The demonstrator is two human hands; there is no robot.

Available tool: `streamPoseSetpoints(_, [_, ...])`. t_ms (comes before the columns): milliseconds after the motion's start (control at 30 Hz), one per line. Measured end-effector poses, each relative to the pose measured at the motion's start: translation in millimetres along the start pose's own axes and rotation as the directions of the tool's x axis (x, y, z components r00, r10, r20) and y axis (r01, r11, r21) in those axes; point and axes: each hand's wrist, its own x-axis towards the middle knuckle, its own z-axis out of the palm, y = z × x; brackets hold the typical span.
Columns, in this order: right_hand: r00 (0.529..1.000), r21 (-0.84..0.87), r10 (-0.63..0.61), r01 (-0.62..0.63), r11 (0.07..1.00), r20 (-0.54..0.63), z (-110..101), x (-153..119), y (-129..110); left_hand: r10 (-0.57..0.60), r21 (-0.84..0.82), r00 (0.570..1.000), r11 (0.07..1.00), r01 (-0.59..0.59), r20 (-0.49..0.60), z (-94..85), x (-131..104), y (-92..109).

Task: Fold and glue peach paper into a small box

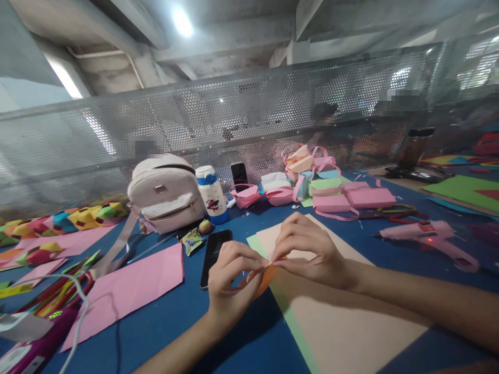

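My left hand (234, 278) and my right hand (307, 252) meet at the fingertips in the middle of the view. Both pinch a small folded piece of orange paper (265, 280), mostly hidden behind the left fingers. Beneath my right hand lies a large peach paper sheet (331, 306), with a green sheet (290, 317) showing along its left edge. A black phone (215, 254) rests flat just beyond my left hand.
A pink glue gun (432, 239) lies at right, its red light on. Small pink paper baskets (278, 196), a water bottle (212, 197) and a pale backpack (167, 192) stand along the back. Pink paper (136, 291) and a white cable (80, 311) lie at left.
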Motion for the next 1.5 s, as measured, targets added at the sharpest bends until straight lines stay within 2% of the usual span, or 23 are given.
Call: streamPoseSetpoints(1500, [1.000, -0.029, -0.022, 0.022, 0.999, 0.007, -1.6, 0.8, -0.9, -0.039, 0.013, 0.999, 0.999, 0.039, 0.017, 1.6, 0.0, -1.2])
